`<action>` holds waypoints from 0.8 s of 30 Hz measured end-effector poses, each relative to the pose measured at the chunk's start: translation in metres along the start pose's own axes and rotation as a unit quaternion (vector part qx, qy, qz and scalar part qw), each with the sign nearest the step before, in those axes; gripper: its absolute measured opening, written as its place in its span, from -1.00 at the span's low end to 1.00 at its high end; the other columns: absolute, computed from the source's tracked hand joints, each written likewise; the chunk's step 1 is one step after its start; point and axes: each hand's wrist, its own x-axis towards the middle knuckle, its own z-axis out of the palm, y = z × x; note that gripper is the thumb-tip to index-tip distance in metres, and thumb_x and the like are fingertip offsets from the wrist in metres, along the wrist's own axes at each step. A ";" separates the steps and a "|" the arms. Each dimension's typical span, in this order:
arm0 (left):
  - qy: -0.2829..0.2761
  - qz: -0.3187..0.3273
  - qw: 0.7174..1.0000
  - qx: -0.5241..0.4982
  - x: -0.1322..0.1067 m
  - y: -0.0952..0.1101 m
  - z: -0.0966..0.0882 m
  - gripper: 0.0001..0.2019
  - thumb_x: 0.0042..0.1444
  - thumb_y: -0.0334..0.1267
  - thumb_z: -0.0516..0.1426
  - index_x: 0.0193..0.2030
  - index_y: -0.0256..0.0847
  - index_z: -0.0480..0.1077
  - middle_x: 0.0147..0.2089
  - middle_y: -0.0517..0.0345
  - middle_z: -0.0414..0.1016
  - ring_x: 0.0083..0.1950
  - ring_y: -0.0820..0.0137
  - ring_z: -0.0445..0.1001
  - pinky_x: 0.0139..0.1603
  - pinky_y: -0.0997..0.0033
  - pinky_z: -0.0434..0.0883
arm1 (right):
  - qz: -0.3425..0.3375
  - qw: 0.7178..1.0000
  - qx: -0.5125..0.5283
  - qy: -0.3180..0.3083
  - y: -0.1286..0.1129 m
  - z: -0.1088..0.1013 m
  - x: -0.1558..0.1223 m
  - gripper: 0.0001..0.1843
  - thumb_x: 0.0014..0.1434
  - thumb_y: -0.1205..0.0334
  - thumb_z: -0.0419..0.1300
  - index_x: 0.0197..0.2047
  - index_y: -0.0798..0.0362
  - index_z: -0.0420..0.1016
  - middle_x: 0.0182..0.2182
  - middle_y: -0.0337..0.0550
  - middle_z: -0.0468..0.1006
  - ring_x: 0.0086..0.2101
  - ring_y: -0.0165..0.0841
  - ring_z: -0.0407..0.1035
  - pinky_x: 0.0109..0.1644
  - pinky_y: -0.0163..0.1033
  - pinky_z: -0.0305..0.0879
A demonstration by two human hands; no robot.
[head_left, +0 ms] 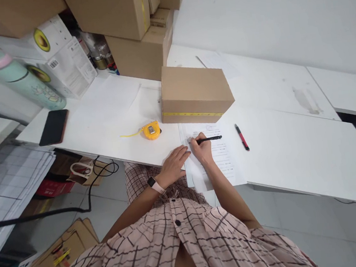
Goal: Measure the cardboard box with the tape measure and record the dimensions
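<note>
Right hand pinching a black pen over the printed sheet; left hand flat, fingers extended at the paper's left edge, likely steadying it.

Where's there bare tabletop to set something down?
Widest: the white table right of the red-black pen. Smaller: the near edge between the phone and the yellow tape measure. Crowded: around the right hand holding the black pen, paper beneath, cardboard box behind.

Both forearms angled inward
The left hand lies palm-down, fingers extended toward the right hand, which sits just beside them, its own fingers curled into a tight pinch.
</note>
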 end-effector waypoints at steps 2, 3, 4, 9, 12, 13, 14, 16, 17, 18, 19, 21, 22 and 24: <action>0.001 0.000 1.000 -0.006 0.000 0.000 0.000 -0.29 -0.06 -0.53 0.21 0.31 -0.29 0.21 0.43 -0.24 0.17 0.51 0.08 0.03 0.48 -0.07 0.10 | -0.002 1.000 -0.003 -0.001 0.002 0.000 0.000 -0.76 0.08 0.16 0.16 -0.50 -0.04 0.15 -0.62 -0.39 0.20 -0.51 -0.41 0.11 -0.37 -0.27 0.09; 0.002 0.000 1.000 -0.007 0.000 0.000 0.000 -0.28 -0.05 -0.53 0.21 0.31 -0.28 0.21 0.43 -0.24 0.17 0.51 0.08 0.02 0.48 -0.07 0.10 | -0.002 1.000 -0.005 -0.002 0.002 0.000 0.000 -0.76 0.08 0.16 0.15 -0.50 -0.04 0.15 -0.62 -0.39 0.20 -0.51 -0.41 0.11 -0.37 -0.27 0.09; 0.002 0.000 1.000 -0.008 0.000 0.000 0.000 -0.28 -0.05 -0.53 0.20 0.31 -0.28 0.20 0.43 -0.24 0.17 0.51 0.08 0.02 0.48 -0.08 0.10 | -0.001 1.000 -0.007 -0.004 0.003 0.000 0.000 -0.76 0.08 0.15 0.15 -0.50 -0.04 0.15 -0.62 -0.39 0.20 -0.50 -0.41 0.12 -0.37 -0.27 0.09; -0.001 0.002 1.000 0.001 0.001 0.000 -0.001 -0.30 -0.06 -0.54 0.20 0.29 -0.29 0.22 0.43 -0.25 0.18 0.50 0.06 0.05 0.47 -0.08 0.11 | 0.003 1.000 -0.010 -0.005 0.002 0.000 0.000 -0.76 0.07 0.16 0.16 -0.50 -0.05 0.14 -0.62 -0.39 0.20 -0.50 -0.40 0.13 -0.37 -0.27 0.09; -0.001 0.003 1.000 0.004 0.001 0.000 -0.001 -0.29 -0.07 -0.54 0.21 0.29 -0.32 0.22 0.43 -0.27 0.17 0.50 0.06 0.04 0.48 -0.06 0.11 | 0.003 1.000 -0.005 -0.003 0.001 0.000 0.000 -0.76 0.07 0.18 0.16 -0.51 -0.05 0.14 -0.62 -0.39 0.20 -0.51 -0.41 0.12 -0.36 -0.27 0.10; -0.001 0.003 1.000 0.004 0.001 0.000 -0.001 -0.29 -0.06 -0.54 0.22 0.30 -0.32 0.21 0.43 -0.27 0.17 0.50 0.06 0.04 0.48 -0.07 0.11 | 0.003 1.000 -0.003 -0.003 0.001 -0.001 0.000 -0.77 0.06 0.18 0.16 -0.51 -0.05 0.15 -0.62 -0.39 0.20 -0.51 -0.41 0.12 -0.36 -0.27 0.10; 0.000 0.003 1.000 0.002 0.001 0.000 -0.001 -0.28 -0.06 -0.53 0.22 0.30 -0.30 0.21 0.43 -0.27 0.17 0.50 0.06 0.04 0.47 -0.08 0.11 | 0.004 1.000 -0.001 -0.004 0.000 -0.001 0.000 -0.77 0.06 0.18 0.16 -0.51 -0.05 0.15 -0.62 -0.39 0.20 -0.51 -0.41 0.12 -0.36 -0.26 0.10; 0.001 0.002 1.000 0.000 0.000 0.000 0.000 -0.28 -0.05 -0.52 0.22 0.31 -0.28 0.20 0.43 -0.25 0.18 0.50 0.06 0.04 0.47 -0.10 0.12 | 0.005 1.000 0.001 -0.006 0.000 -0.001 -0.001 -0.77 0.06 0.18 0.16 -0.50 -0.05 0.15 -0.62 -0.39 0.21 -0.51 -0.41 0.12 -0.36 -0.26 0.10; 0.001 0.003 1.000 0.001 0.000 0.000 0.000 -0.28 -0.05 -0.51 0.22 0.31 -0.27 0.20 0.43 -0.25 0.18 0.50 0.05 0.05 0.47 -0.10 0.12 | 0.006 1.000 0.001 -0.006 0.000 -0.001 -0.001 -0.77 0.06 0.18 0.16 -0.50 -0.05 0.15 -0.62 -0.39 0.21 -0.51 -0.41 0.12 -0.37 -0.26 0.09; 0.002 0.003 1.000 0.004 0.000 0.000 0.001 -0.28 -0.05 -0.51 0.23 0.31 -0.27 0.21 0.43 -0.25 0.18 0.50 0.05 0.06 0.46 -0.10 0.12 | 0.007 1.000 0.002 -0.006 0.000 -0.001 -0.001 -0.77 0.06 0.18 0.16 -0.50 -0.05 0.15 -0.62 -0.39 0.21 -0.51 -0.41 0.12 -0.37 -0.26 0.09; 0.002 0.004 1.000 0.007 0.000 -0.001 0.001 -0.29 -0.05 -0.51 0.23 0.31 -0.27 0.21 0.43 -0.24 0.17 0.50 0.04 0.06 0.46 -0.10 0.13 | 0.008 1.000 0.001 -0.005 0.000 -0.001 -0.001 -0.77 0.06 0.18 0.16 -0.50 -0.05 0.15 -0.62 -0.39 0.20 -0.51 -0.41 0.12 -0.37 -0.26 0.09; 0.002 0.004 1.000 0.011 0.000 -0.001 0.001 -0.29 -0.05 -0.51 0.23 0.30 -0.28 0.21 0.43 -0.24 0.17 0.49 0.04 0.06 0.46 -0.09 0.13 | 0.010 1.000 -0.001 -0.004 0.000 -0.001 -0.001 -0.77 0.05 0.18 0.16 -0.51 -0.05 0.14 -0.63 -0.39 0.20 -0.51 -0.41 0.12 -0.37 -0.26 0.09; 0.001 0.004 1.000 0.011 0.000 -0.001 0.001 -0.29 -0.05 -0.51 0.22 0.30 -0.28 0.21 0.43 -0.24 0.17 0.50 0.05 0.06 0.46 -0.08 0.13 | 0.012 1.000 -0.002 -0.003 0.000 -0.001 -0.001 -0.77 0.05 0.18 0.16 -0.51 -0.05 0.15 -0.63 -0.39 0.20 -0.51 -0.41 0.12 -0.37 -0.26 0.09; 0.000 0.003 1.000 0.008 0.000 0.000 0.000 -0.29 -0.06 -0.52 0.22 0.30 -0.29 0.21 0.43 -0.24 0.18 0.50 0.06 0.05 0.46 -0.08 0.13 | 0.015 1.000 -0.002 -0.003 0.000 -0.001 -0.001 -0.77 0.05 0.18 0.17 -0.50 -0.05 0.15 -0.63 -0.40 0.20 -0.52 -0.41 0.11 -0.37 -0.26 0.09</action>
